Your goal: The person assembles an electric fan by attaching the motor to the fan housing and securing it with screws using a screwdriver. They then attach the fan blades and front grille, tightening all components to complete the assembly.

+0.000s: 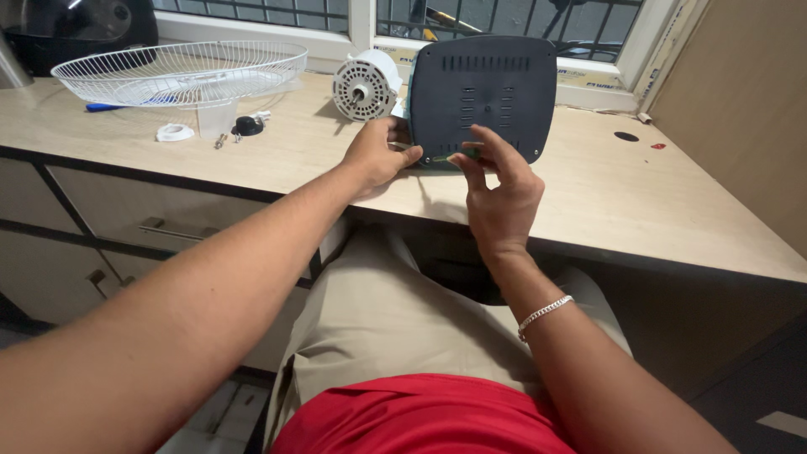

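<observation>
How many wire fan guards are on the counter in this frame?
1: a white wire fan guard lies dished side up at the counter's far left, near the window. A second may be out of view.

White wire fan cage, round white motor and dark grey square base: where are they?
White wire fan cage (pixel 181 71), head view, wire mesh.
Round white motor (pixel 364 86), head view, front face.
Dark grey square base (pixel 483 97), head view, underside middle.

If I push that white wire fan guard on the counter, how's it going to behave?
The white wire fan guard is an open mesh dish, so probably light for its size and quick to slide. It seems propped on a clear cup, so a push would likely tip or rock it. The thin wires may flex slightly.
</observation>
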